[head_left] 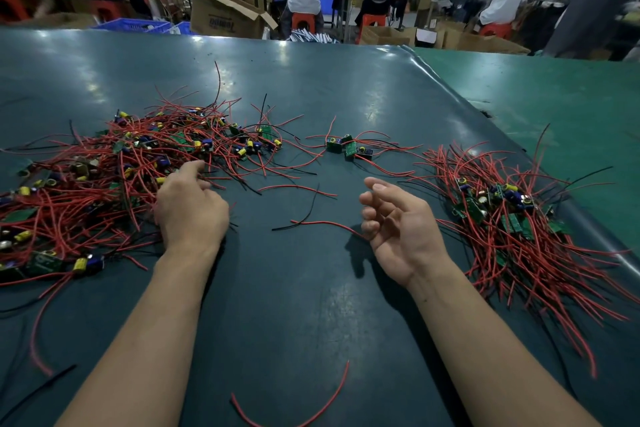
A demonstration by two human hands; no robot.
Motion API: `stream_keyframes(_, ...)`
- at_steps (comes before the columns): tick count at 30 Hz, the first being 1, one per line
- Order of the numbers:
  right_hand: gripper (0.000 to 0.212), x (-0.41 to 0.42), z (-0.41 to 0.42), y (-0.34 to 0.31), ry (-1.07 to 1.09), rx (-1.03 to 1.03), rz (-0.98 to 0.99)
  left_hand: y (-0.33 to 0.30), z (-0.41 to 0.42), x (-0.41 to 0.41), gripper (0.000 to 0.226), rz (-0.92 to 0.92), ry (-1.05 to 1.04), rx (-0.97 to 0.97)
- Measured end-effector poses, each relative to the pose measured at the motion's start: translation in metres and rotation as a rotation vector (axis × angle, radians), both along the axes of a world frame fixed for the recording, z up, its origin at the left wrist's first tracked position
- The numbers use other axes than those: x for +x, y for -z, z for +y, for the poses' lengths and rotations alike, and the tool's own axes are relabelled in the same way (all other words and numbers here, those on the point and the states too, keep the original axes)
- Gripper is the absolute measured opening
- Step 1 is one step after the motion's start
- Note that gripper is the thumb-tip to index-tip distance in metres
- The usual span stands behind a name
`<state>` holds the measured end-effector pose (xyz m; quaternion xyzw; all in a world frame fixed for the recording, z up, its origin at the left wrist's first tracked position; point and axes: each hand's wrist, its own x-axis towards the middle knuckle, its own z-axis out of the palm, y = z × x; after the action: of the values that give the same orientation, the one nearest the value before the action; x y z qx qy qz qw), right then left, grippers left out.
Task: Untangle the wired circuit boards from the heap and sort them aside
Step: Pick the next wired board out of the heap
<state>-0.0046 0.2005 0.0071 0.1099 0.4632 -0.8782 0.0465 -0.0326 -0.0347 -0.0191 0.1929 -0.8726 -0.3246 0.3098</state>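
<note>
A big tangled heap (104, 184) of small green circuit boards with red and black wires covers the left of the dark table (294, 305). My left hand (188, 204) rests at the heap's right edge, its fingers curled down among the red wires; what they hold is hidden. A sorted pile (512, 218) of wired boards lies at the right. Between the piles, further back, sits a small cluster of boards (348, 147). My right hand (398, 222) hovers palm-left over the table with loosely curled fingers and holds nothing.
Loose red and black wires (311, 222) lie between my hands, and a red wire (332, 399) curves near the front edge. A lighter green table (554, 107) adjoins at the right. Several seated people, cardboard boxes and blue crates fill the background.
</note>
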Motion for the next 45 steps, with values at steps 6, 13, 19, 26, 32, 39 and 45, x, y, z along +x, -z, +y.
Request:
stream_keyframes(6,0.014,0.0,-0.004,0.0,-0.04,0.061,0.032,-0.002,0.038,0.014,0.048,0.23,0.349,-0.058)
stream_keyframes(13,0.013,-0.001,-0.007,0.002,-0.089,0.101,0.038,-0.005,0.062,0.027,0.04,0.228,0.878,-0.029)
stream_keyframes(19,0.013,-0.002,-0.006,0.005,-0.081,0.097,0.045,-0.004,0.064,0.025,0.017,0.274,0.768,-0.128)
stream_keyframes(26,0.016,-0.002,-0.009,0.014,0.033,0.386,0.18,0.006,0.042,0.014,0.055,-0.259,0.486,-0.329)
stream_keyframes(32,0.055,-0.006,-0.017,0.026,-0.078,1.042,0.31,-0.001,0.044,0.018,0.033,-0.019,0.812,-0.116)
stream_keyframes(39,0.004,-0.007,-0.015,0.022,-0.019,0.756,0.259,-0.007,0.056,0.028,0.029,0.1,0.928,-0.075)
stream_keyframes(45,0.01,-0.009,-0.01,0.012,-0.01,0.173,0.159,-0.004,0.065,0.031,0.085,-0.172,0.755,-0.376)
